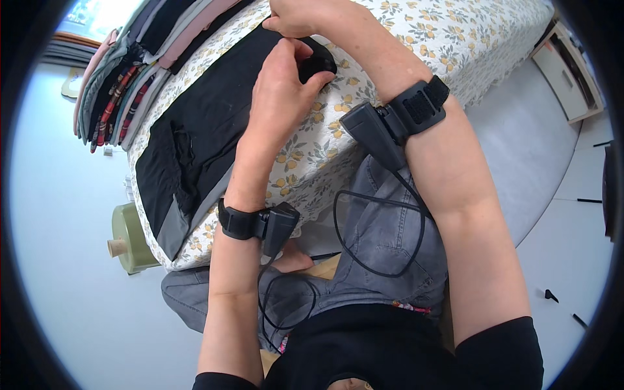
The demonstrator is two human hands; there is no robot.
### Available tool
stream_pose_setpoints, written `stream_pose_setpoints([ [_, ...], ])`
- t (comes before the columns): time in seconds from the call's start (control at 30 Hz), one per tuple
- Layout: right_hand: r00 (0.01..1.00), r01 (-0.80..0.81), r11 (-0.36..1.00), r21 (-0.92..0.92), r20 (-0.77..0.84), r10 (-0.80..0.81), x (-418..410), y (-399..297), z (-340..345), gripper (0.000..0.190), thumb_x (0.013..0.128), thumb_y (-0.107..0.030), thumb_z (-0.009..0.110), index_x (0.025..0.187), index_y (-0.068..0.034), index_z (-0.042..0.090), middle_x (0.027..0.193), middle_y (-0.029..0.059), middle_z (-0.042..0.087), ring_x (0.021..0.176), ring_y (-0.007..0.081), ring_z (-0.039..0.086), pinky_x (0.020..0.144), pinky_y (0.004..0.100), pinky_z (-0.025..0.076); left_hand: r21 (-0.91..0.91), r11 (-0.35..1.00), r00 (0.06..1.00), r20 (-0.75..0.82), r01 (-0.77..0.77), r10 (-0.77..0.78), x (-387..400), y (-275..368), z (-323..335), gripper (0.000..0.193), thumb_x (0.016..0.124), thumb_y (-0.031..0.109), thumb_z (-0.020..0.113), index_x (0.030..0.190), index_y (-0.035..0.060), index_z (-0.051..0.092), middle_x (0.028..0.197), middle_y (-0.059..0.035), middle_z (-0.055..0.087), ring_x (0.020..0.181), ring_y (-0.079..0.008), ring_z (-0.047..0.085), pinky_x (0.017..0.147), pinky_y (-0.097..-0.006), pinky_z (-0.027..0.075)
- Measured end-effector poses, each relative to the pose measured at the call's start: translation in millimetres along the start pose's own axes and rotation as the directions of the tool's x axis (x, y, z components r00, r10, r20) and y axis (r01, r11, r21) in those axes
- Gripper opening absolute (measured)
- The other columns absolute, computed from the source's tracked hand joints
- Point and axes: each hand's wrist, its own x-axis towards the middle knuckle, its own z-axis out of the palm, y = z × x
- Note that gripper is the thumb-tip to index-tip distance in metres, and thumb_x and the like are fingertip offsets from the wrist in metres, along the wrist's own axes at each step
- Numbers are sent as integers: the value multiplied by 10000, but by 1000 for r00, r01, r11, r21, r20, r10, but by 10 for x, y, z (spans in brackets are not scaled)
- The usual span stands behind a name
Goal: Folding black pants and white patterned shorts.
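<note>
A black garment with grey panels (209, 107) lies stretched out on a bed with a lemon-print quilted cover (419, 29). At the garment's far end, my left hand (285, 80) has its fingers at the black cloth, thumb apart over a dark opening or fold; how firmly it grips is not clear. Just beyond it, my right hand (297, 17) is bent inward with fingertips pinched at the garment's far edge, partly cut by the frame's top. Both wrists wear black straps with cabled devices.
Stacks of folded clothes (126, 92) stand at the bed's upper left. A green bin with a wooden knob (131, 239) is beside the bed at left. Loops of black cable (336, 229) hang over my lap. A pale drawer cabinet (560, 73) stands at the upper right.
</note>
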Motion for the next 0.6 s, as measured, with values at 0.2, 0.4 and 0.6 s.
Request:
stream_pose_setpoints([
  [0.2, 1000, 3, 1000, -30, 11, -2, 31, -10, 28, 336, 946, -288, 664, 956, 33, 761, 992, 262, 733, 977, 392, 716, 845, 463, 563, -85, 986, 985, 113, 142, -132, 56, -14, -61, 195, 910, 81, 665, 1098, 29, 659, 1060, -172, 686, 985, -357, 678, 868, -425, 525],
  [0.4, 999, -35, 999, -38, 22, 36, 4, -18, -9, 337, 955, -287, 658, 967, 33, 762, 1009, 258, 735, 991, 387, 716, 853, 457, 562, 68, 993, 995, 19, -97, 96, 26, -11, 19, 257, 874, 27, 646, 1124, 73, 685, 1079, -125, 650, 1025, -323, 643, 860, -444, 531],
  [0.6, 998, -58, 997, -54, 26, 59, -14, -52, -26, 351, 959, -314, 665, 996, 20, 768, 1021, 260, 733, 1013, 391, 710, 858, 459, 559, 307, 909, 947, -60, -283, 315, 72, -19, 176, 272, 825, -4, 627, 1066, 100, 697, 1057, -85, 657, 995, -308, 646, 807, -436, 561],
])
